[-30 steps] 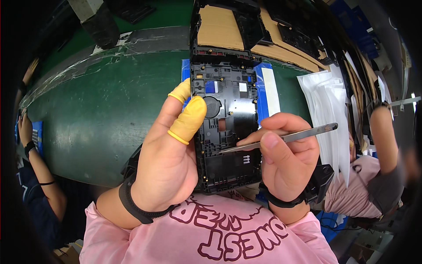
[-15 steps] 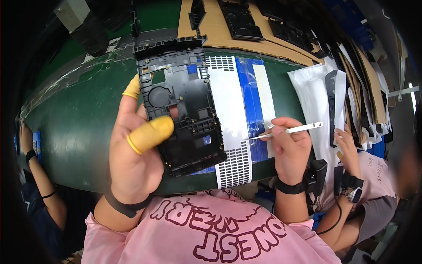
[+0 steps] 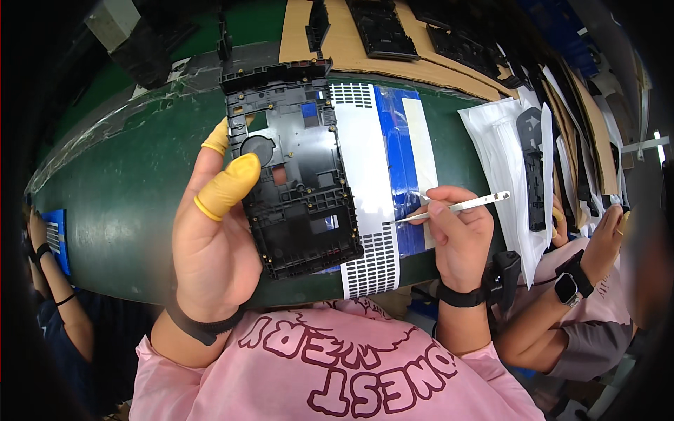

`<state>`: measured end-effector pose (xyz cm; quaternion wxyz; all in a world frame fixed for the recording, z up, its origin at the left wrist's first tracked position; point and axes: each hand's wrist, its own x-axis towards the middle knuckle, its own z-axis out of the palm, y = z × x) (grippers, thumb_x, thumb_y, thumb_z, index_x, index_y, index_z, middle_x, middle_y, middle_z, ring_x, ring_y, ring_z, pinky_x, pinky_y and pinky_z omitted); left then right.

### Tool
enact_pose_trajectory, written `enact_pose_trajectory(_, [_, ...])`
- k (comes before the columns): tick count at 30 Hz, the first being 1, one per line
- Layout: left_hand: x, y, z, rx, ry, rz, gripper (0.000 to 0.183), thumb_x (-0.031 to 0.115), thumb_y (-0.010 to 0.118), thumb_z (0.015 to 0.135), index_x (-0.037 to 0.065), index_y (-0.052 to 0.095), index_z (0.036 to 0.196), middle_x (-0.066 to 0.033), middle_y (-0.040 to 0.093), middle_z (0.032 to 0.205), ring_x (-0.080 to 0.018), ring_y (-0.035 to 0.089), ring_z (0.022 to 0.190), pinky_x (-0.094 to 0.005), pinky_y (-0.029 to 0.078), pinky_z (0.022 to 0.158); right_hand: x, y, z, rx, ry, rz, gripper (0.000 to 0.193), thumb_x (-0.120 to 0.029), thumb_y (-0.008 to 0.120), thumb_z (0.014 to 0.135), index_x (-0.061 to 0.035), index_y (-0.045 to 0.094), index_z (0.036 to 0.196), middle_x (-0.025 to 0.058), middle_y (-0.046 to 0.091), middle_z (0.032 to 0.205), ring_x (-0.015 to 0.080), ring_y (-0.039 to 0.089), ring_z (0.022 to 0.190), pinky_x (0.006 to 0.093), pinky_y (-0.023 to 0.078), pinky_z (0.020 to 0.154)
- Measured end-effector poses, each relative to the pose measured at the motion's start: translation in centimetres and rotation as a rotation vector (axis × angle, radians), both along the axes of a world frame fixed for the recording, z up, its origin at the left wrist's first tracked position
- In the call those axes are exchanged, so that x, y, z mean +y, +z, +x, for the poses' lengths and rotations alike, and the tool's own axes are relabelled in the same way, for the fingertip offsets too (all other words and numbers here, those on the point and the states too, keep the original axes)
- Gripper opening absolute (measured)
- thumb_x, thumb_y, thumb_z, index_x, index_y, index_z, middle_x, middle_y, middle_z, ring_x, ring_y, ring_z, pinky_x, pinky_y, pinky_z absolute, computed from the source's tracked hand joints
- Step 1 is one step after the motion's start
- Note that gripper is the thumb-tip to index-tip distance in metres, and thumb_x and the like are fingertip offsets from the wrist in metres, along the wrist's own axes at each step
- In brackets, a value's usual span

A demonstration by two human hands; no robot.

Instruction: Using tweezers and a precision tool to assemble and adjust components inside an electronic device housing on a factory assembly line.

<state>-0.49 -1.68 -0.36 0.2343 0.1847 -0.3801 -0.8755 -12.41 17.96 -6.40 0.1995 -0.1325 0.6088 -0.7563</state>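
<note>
My left hand (image 3: 214, 245), with yellow finger cots on the thumb and a fingertip, grips a black plastic housing (image 3: 298, 175) by its left side. The housing is held tilted up over the table, its ribbed inside with cutouts and small brass-coloured inserts facing me. In my right hand (image 3: 460, 235) is a pair of white tweezers (image 3: 470, 204), pinched between thumb and fingers. Their tips meet the top row of small black rectangular pads on a white sheet (image 3: 361, 168). Whether a pad is caught between the tips cannot be made out.
Under the sheet lies a blue strip (image 3: 398, 151) on the green table (image 3: 126, 210). Black housings (image 3: 382, 31) rest on cardboard (image 3: 309, 38) at the back. White sleeves (image 3: 491, 140) and a long black part (image 3: 535, 168) lie right. Co-workers' arms (image 3: 586, 274) flank me.
The tweezer tips have moved slightly left to the pads. My left thumb has shifted up and left on the housing. The right co-worker's hand has moved away from the long black part.
</note>
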Motion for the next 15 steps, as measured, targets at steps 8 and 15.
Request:
enact_pose_trajectory(8, [0.3, -0.1, 0.1, 0.024, 0.010, 0.055, 0.041, 0.015, 0.046, 0.086, 0.004, 0.036, 0.124, -0.0052, 0.051, 0.106, -0.0122, 0.049, 0.087, -0.0279, 0.043, 0.080, -0.3, 0.6, 0.3, -0.019, -0.021, 0.027, 0.016, 0.003, 0.055, 0.077, 0.0056, 0.056, 0.093, 0.0116, 0.062, 0.070, 0.0046, 0.045, 0.049, 0.0160, 0.030, 0.045])
enact_pose_trajectory(15, [1.3, 0.0, -0.3, 0.013, -0.042, 0.084, 0.037, 0.017, 0.042, 0.090, 0.004, 0.035, 0.124, -0.0059, 0.050, 0.109, -0.0131, 0.049, 0.092, -0.0283, 0.044, 0.081, -2.5, 4.7, 2.1, -0.020, 0.101, -0.301, 0.021, 0.003, 0.054, 0.078, 0.0074, 0.052, 0.098, 0.0153, 0.062, 0.076, 0.0078, 0.050, 0.055, 0.0169, 0.036, 0.049])
